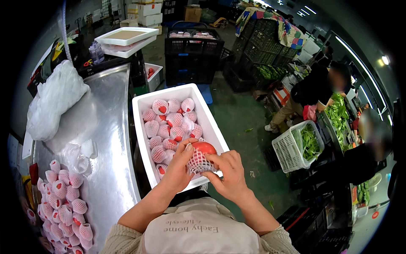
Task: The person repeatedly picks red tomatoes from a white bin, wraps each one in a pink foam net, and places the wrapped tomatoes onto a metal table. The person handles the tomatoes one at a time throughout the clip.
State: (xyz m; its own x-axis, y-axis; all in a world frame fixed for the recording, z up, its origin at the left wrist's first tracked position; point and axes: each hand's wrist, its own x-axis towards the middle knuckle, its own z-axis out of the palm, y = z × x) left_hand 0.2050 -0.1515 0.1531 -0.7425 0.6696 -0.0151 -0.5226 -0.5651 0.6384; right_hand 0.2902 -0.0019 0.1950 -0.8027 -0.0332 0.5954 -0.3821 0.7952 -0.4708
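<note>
Between my hands, over the near end of a white foam box (139, 122), is a red tomato (204, 147) partly inside a white foam net sleeve (198, 164), its top bare. My left hand (179, 167) grips it from the left, fingers wrapped against the netting. My right hand (224, 171) has its bent fingers closed on the sleeve at the right side. Behind them the box holds several red fruits (175, 118) in pink-and-white nets.
A steel table (112, 122) at left bears netted fruit (63, 199) and a plastic bag (57, 106). Black crates (188, 51) stand ahead. At right, two co-workers (313, 86) (359, 165) are by leafy greens (336, 114) and a white basket (292, 152).
</note>
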